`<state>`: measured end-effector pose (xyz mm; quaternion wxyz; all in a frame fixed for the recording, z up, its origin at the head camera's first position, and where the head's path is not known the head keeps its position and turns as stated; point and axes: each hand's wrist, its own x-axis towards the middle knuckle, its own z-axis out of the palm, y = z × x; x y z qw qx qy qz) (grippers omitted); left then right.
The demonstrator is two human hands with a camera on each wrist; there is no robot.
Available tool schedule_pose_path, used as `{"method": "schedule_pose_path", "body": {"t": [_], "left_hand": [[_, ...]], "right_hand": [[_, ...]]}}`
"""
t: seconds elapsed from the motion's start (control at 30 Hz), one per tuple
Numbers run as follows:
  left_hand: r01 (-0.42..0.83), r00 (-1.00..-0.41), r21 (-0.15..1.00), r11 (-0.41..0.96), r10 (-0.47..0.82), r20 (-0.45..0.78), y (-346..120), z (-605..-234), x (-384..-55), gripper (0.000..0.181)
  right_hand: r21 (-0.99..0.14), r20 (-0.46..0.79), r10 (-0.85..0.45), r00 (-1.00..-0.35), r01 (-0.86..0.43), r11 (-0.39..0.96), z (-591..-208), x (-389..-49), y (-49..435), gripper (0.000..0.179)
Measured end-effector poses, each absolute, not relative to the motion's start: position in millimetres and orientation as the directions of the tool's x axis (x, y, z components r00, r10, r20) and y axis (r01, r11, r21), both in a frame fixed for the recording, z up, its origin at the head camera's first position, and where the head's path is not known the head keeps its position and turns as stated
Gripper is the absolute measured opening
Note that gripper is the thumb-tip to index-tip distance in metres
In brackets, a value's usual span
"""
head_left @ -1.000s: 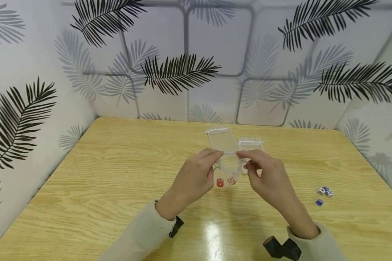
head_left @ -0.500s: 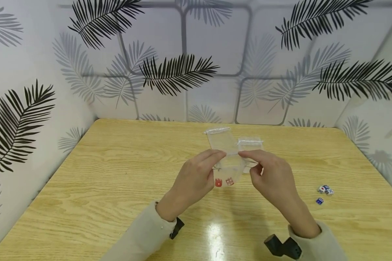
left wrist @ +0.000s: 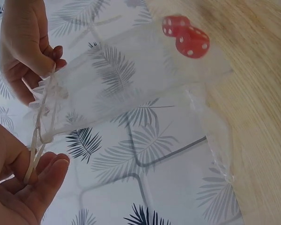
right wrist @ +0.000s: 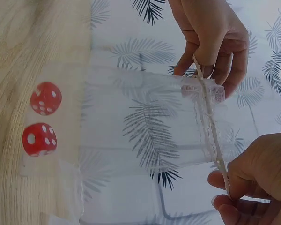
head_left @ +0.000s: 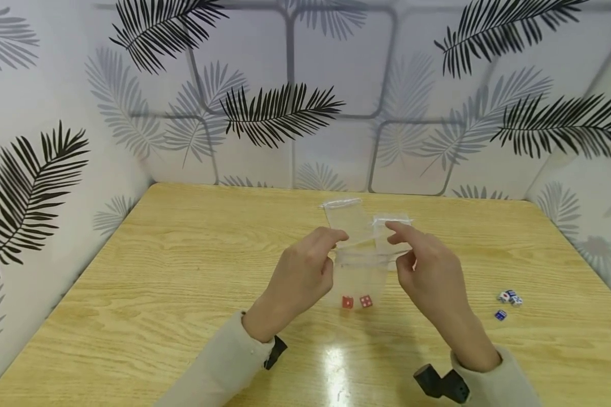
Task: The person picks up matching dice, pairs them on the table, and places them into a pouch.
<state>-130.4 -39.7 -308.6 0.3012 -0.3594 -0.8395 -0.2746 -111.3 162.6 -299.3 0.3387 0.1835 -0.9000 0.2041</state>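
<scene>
A sheer white drawstring pouch [head_left: 358, 280] hangs between my hands, with two red dice at its bottom, one die [head_left: 347, 302] beside the other die [head_left: 366, 301]. My left hand [head_left: 305, 268] pinches one end of the drawstring [right wrist: 210, 119], and my right hand [head_left: 431, 274] pinches the other end. In the left wrist view the pouch's mouth is gathered into folds along the string. Both index fingers stretch forward in the head view, apart from the pouch's top edge.
Two more sheer pouches lie beyond my hands, a left pouch [head_left: 343, 212] and a right pouch [head_left: 393, 219] partly behind my right fingers. At right on the wooden table [head_left: 183, 271] sit several white dice [head_left: 514, 299] and a blue die [head_left: 500, 315]. A patterned wall [head_left: 336, 147] stands behind.
My fingertips have let go of the pouch's rim and moved slightly apart, with the string stretched between the hands. The pouch now hangs lower, and the red dice sit lower.
</scene>
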Motion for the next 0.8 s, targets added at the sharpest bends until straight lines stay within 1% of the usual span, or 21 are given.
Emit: {"method": "schedule_pose_path", "body": {"t": [0.07,0.3,0.57,0.8], "left_hand": [[0.757,-0.571,0.251,0.603,0.425,0.702,-40.3,-308.1,-131.2,0.041],[0.721,-0.613,0.274,0.636,0.402,0.680,-41.6,-308.4,-132.4,0.038],[0.679,-0.647,0.292,0.673,0.362,0.671,-47.2,-309.3,-137.9,0.033],[0.654,-0.686,0.335,0.679,0.345,0.641,-50.7,-306.6,-140.1,0.032]], "right_hand": [[-0.245,0.690,-0.190,-0.699,-0.472,0.847,-298.5,-111.8,163.7,0.046],[-0.269,0.681,-0.157,-0.716,-0.444,0.855,-296.8,-112.4,169.5,0.036],[-0.261,0.665,-0.156,-0.730,-0.424,0.867,-296.7,-114.4,177.9,0.023],[-0.272,0.649,-0.156,-0.744,-0.419,0.866,-295.8,-115.7,183.2,0.019]]}}
